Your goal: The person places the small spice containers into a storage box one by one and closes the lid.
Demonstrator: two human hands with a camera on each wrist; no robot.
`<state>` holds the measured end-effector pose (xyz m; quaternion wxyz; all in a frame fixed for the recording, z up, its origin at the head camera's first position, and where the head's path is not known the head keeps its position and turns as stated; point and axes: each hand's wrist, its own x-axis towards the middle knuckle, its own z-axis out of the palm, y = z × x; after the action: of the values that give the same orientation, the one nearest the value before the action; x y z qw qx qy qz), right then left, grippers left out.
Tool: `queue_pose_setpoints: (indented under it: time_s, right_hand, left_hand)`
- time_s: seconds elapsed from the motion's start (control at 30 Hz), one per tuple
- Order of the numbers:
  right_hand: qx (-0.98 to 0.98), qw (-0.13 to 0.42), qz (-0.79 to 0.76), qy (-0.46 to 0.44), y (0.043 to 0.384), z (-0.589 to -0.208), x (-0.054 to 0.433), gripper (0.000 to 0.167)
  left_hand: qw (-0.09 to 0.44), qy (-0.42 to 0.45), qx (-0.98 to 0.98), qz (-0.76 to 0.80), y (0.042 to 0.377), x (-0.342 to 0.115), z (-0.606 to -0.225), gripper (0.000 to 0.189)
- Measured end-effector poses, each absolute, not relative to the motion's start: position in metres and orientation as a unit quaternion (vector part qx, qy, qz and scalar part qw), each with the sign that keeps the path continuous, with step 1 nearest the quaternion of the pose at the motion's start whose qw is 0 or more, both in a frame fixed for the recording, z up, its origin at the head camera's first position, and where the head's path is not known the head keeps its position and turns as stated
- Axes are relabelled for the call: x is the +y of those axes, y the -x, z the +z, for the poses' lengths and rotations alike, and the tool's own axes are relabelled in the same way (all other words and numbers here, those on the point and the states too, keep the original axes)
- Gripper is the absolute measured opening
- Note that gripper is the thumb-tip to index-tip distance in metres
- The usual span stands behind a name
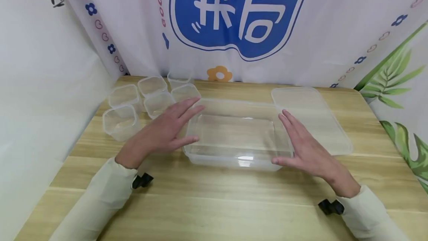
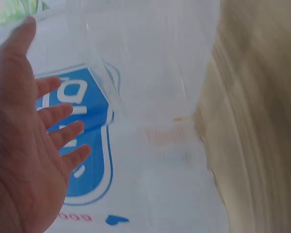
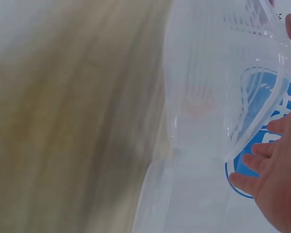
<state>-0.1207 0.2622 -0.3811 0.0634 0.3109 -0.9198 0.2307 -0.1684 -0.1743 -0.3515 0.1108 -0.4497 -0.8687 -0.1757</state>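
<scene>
A large clear rectangular plastic container (image 1: 234,163) stands on the table with its open top facing up. My left hand (image 1: 164,129) is at its left side, fingers extended toward the rim and thumb spread apart. On the opposite side my right hand (image 1: 307,148) is held the same way, fingertips close to the right rim. In the left wrist view the left hand (image 2: 29,141) shows straight, spread fingers with nothing in them. The right wrist view has the right hand (image 3: 276,170) next to the container wall (image 3: 203,73), its fingers loosely extended.
Several small clear plastic cups (image 1: 122,124) stand in a group at the back left, close to the left forearm. A flat translucent lid (image 1: 314,118) lies right of the container. A printed cloth (image 1: 143,29) hangs behind the wooden table (image 1: 214,207).
</scene>
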Motion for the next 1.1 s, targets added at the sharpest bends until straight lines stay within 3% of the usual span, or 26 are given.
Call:
queue_pose_setpoints:
  time_s: [0.53, 1.1]
  right_hand:
    - [-0.917, -0.013, 0.276, -0.287, 0.113, -0.395, 0.274, 0.128]
    - [-0.922, -0.039, 0.267, -0.278, 0.112, -0.390, 0.275, 0.120]
  left_hand:
    - [0.183, 0.335, -0.903, -0.197, 0.160, -0.234, -0.367, 0.075]
    - [0.243, 0.255, -0.914, -0.203, 0.149, -0.275, -0.358, 0.068]
